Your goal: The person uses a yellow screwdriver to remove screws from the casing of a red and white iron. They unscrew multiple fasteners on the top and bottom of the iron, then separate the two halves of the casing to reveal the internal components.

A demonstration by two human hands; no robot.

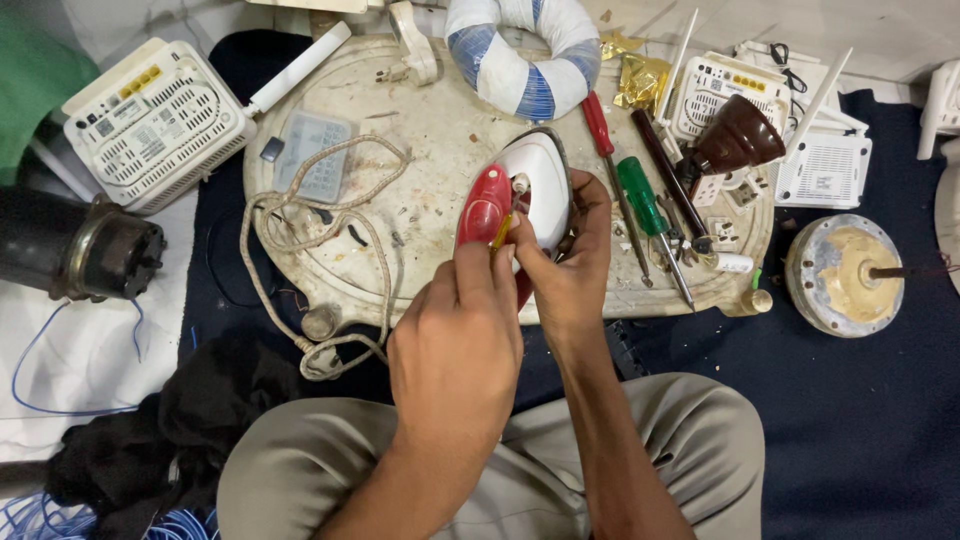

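A red and white clothes iron (535, 190) lies on a worn round white board (430, 130). My right hand (570, 255) grips the iron's white body from the right side. My left hand (455, 345) is closed around a small yellow-handled screwdriver (502, 230), whose tip points at the rear of the iron near the cord inlet. A beige braided cord (300, 215) loops over the board to the left of the iron.
Red-handled (598, 125) and green-handled (640, 195) screwdrivers lie right of the iron. A blue-white striped ring (520, 60) sits at the back. White routers (155, 120) (825, 165), a brown cone (735, 140), a round metal part (845, 275) and a black motor (80, 245) surround the board.
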